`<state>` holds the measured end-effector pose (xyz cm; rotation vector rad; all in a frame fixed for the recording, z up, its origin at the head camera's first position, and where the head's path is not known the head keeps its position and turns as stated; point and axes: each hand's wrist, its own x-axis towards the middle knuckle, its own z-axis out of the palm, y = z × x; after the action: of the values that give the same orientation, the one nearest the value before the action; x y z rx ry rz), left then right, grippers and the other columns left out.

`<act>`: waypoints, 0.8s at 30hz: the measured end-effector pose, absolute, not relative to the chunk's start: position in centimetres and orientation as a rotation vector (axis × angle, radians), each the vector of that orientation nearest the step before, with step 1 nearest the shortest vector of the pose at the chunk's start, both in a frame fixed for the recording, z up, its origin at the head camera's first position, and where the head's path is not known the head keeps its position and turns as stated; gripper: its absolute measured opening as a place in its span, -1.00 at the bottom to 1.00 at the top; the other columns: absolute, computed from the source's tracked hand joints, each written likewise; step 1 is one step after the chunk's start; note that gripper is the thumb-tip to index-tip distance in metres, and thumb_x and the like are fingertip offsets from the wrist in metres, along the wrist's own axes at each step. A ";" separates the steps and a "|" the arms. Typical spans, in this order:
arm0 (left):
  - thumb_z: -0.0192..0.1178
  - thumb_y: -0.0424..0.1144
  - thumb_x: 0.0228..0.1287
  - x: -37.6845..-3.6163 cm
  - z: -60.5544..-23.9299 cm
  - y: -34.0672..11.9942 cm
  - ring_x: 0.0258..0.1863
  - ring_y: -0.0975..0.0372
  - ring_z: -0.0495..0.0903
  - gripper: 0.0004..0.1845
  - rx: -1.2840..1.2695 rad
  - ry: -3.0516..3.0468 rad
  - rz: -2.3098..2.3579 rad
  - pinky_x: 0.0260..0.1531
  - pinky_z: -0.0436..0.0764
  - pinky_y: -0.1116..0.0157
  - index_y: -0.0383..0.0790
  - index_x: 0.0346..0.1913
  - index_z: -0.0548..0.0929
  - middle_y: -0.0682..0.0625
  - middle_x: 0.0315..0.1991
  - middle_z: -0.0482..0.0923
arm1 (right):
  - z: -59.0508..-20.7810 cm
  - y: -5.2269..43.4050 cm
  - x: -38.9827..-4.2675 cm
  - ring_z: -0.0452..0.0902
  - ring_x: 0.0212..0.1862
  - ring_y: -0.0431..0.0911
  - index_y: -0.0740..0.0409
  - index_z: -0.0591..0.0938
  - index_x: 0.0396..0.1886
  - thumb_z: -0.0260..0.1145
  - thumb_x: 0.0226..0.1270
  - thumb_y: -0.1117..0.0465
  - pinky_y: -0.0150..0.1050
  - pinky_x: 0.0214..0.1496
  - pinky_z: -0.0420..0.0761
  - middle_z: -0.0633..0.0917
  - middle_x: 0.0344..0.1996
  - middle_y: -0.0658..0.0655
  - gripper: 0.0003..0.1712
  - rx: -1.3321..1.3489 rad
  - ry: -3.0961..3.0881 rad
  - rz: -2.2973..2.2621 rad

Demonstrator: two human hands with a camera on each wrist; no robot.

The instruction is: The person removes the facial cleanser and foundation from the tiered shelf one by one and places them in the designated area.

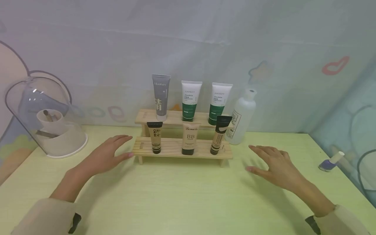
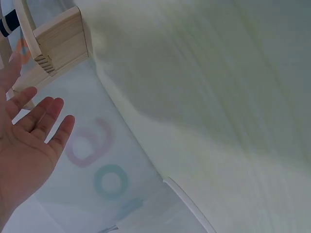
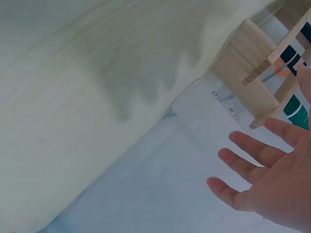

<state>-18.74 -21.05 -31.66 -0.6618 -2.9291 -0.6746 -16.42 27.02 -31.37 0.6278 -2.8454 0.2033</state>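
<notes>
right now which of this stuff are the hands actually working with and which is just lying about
In hand:
left hand, open, beside the left end of the wooden rack
right hand, open, off the rack's right end
six tubes standing on the rack, such as the BB tube

Lying about:
white bottle
nail polish bottle
clear domed holder

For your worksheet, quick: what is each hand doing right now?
Left hand: open, holding nothing, beside the wooden rack.
Right hand: open, holding nothing.
</notes>
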 end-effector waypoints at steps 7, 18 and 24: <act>0.11 -0.06 0.29 -19.9 -31.9 -20.4 0.11 -0.20 0.31 -0.36 -0.706 -2.902 -0.761 0.05 0.27 -0.12 -0.46 0.26 0.27 -0.39 0.19 0.26 | -31.0 25.9 -16.1 0.42 0.05 0.21 0.23 0.44 0.17 0.29 0.12 -0.17 0.25 0.00 0.29 0.55 0.00 0.27 -0.25 0.664 -2.891 0.429; 0.15 -0.11 0.26 -20.6 -32.4 -20.0 0.17 -0.23 0.24 -0.37 -0.735 -2.911 -0.866 0.10 0.21 -0.12 -0.47 0.24 0.28 -0.40 0.21 0.24 | -30.2 23.6 -15.9 0.50 -0.09 0.03 0.26 0.51 0.08 0.33 0.17 0.04 -0.03 -0.12 0.49 0.60 -0.08 0.14 -0.45 0.822 -2.877 0.680; 0.15 -0.09 0.26 -20.6 -32.6 -19.9 0.16 -0.22 0.25 -0.36 -0.729 -2.910 -0.882 0.10 0.22 -0.13 -0.47 0.24 0.28 -0.38 0.22 0.23 | -29.2 21.8 -16.0 0.49 -0.15 -0.08 0.24 0.52 0.07 0.34 0.17 0.13 -0.15 -0.18 0.52 0.61 -0.13 0.09 -0.51 0.921 -2.852 0.753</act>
<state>-20.57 -19.87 -32.61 -0.7289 -2.9096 -0.8823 -15.97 21.84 -29.22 0.9214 -2.8518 0.7531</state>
